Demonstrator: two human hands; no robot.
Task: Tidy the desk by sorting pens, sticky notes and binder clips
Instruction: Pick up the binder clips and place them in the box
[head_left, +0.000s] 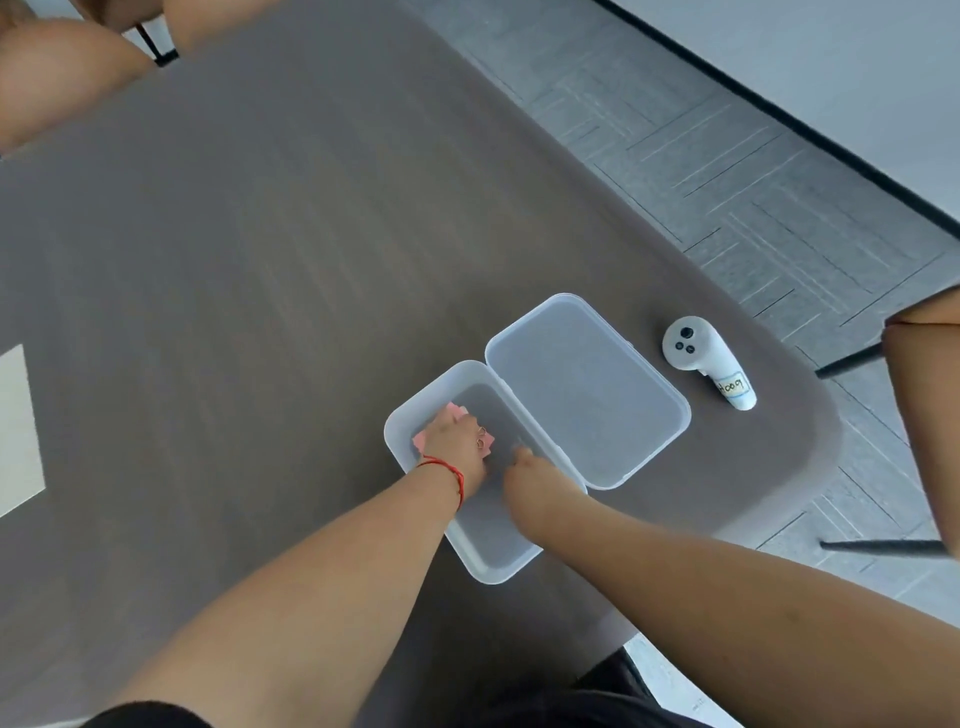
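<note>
A translucent plastic box (483, 558) lies open on the brown desk, its hinged lid (587, 389) folded back to the right. My left hand (454, 441) is inside the box at its far end, fingers closed over pink sticky notes (457, 411) that peek out beneath it. My right hand (532, 480) rests over the box's right rim, fingers curled down into it. What the right fingers hold, if anything, is hidden. No pens or binder clips are visible.
A white handheld controller (704, 358) with a handwritten label lies right of the lid near the desk's rounded edge. A pale sheet (18, 431) sits at the desk's far left. Wooden chair parts stand at the top left (62, 67) and right (924, 405).
</note>
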